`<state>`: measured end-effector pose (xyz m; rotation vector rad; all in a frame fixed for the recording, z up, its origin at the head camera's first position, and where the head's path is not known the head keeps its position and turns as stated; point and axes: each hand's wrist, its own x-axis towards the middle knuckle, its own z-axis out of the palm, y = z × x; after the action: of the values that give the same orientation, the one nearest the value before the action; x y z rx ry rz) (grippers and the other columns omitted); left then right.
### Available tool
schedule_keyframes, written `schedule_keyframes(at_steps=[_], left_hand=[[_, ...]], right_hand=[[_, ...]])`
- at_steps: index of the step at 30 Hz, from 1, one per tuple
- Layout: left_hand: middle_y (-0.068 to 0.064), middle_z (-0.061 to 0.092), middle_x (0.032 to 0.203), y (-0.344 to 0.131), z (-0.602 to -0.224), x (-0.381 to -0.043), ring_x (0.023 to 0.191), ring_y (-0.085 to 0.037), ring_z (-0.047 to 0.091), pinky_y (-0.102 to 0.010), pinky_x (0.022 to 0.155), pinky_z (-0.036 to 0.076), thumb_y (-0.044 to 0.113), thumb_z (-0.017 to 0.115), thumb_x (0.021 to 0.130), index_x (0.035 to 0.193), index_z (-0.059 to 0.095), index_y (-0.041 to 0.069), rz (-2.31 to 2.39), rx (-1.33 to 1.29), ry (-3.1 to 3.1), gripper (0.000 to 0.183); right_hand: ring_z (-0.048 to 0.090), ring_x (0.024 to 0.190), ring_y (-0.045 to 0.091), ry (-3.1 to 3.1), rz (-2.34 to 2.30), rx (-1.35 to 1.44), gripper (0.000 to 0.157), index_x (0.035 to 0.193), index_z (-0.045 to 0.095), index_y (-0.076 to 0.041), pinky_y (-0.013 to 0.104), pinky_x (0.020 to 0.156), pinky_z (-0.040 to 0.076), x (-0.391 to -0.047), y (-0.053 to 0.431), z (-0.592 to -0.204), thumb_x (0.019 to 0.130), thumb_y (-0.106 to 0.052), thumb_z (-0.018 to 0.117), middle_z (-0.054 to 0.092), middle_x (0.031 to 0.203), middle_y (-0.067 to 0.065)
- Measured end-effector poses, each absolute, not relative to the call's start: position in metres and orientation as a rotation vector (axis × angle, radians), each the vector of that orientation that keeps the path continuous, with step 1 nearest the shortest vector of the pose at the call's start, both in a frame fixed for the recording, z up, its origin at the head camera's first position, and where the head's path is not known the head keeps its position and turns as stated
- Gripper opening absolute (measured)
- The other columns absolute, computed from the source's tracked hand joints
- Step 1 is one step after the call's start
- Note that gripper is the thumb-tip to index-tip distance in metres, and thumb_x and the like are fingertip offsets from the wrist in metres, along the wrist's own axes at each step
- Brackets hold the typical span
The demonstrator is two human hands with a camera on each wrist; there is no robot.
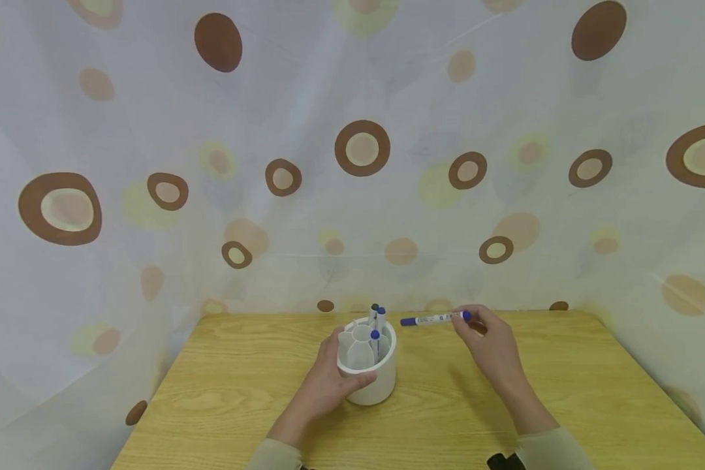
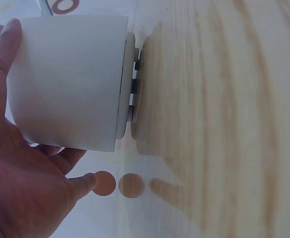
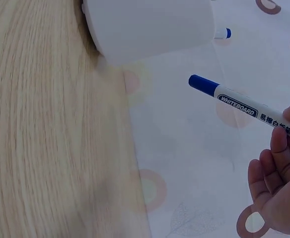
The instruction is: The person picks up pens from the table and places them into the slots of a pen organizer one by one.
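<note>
A white round pen holder (image 1: 373, 390) with inner dividers stands on the wooden table, tilted slightly or upright; I cannot tell which. My left hand (image 1: 322, 385) grips it from the left side, thumb across its front; the left wrist view shows the holder's smooth wall (image 2: 70, 84) close to the palm. Between thumb and fingers, my right hand (image 1: 496, 346) pinches a blue-capped whiteboard marker (image 3: 239, 105) near one end. That marker lies almost level in the air, right of the holder, its capped end pointing at it without touching.
Inside the holder, toward its right and back, stand a green-topped marker (image 1: 375, 307) and two blue-topped markers, one at the back (image 1: 381, 313) and one nearer the front (image 1: 375, 335). A spotted pale curtain (image 1: 305, 222) hangs behind the wooden table (image 1: 229, 391).
</note>
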<state>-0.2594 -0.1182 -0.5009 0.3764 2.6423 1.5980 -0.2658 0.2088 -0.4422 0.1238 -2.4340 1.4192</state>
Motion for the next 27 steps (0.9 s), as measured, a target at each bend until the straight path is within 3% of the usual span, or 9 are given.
schedule_keyframes(at_steps=[9,18,21,25,27], left_hand=[[-0.018,0.04,0.165,-0.118,-0.501,-0.258,0.143,-0.04,0.054,-0.066,0.118,0.045,0.049,0.092,0.09,0.174,0.023,0.013,1.605,0.362,2.635,0.115],[-0.019,0.04,0.165,-0.118,-0.502,-0.259,0.142,-0.04,0.054,-0.066,0.118,0.045,0.049,0.092,0.09,0.174,0.024,0.013,1.609,0.369,2.641,0.115],[-0.019,0.04,0.165,-0.118,-0.502,-0.259,0.142,-0.04,0.054,-0.066,0.118,0.045,0.049,0.092,0.09,0.174,0.023,0.013,1.61,0.373,2.64,0.115],[-0.019,0.039,0.166,-0.118,-0.5,-0.258,0.143,-0.041,0.054,-0.067,0.118,0.045,0.049,0.092,0.09,0.174,0.023,0.013,1.601,0.362,2.64,0.115],[-0.019,0.039,0.166,-0.118,-0.499,-0.257,0.143,-0.042,0.054,-0.068,0.118,0.045,0.049,0.092,0.09,0.174,0.023,0.013,1.598,0.356,2.64,0.115]], right_hand=[[0.067,0.131,0.038,-2.409,1.41,0.135,0.039,0.132,0.073,-0.005,0.038,0.11,0.055,-0.259,0.204,-0.431,0.113,-0.039,0.065,0.071,0.133,0.014],[0.065,0.134,0.037,-2.347,1.498,0.137,0.037,0.133,0.073,-0.007,0.058,0.116,0.05,-0.245,0.195,-0.417,0.113,-0.038,0.067,0.068,0.137,0.013],[0.064,0.135,0.036,-2.323,1.525,0.144,0.036,0.132,0.073,-0.007,0.035,0.111,0.054,-0.238,0.19,-0.413,0.112,-0.037,0.068,0.067,0.14,0.012],[0.066,0.131,0.03,-2.296,1.53,0.158,0.033,0.13,0.074,-0.007,0.008,0.095,0.048,-0.232,0.184,-0.409,0.111,-0.034,0.07,0.069,0.14,0.01],[0.067,0.128,0.023,-2.282,1.528,0.167,0.032,0.129,0.075,-0.007,0.009,0.096,0.049,-0.23,0.182,-0.408,0.111,-0.033,0.07,0.07,0.139,0.008]])
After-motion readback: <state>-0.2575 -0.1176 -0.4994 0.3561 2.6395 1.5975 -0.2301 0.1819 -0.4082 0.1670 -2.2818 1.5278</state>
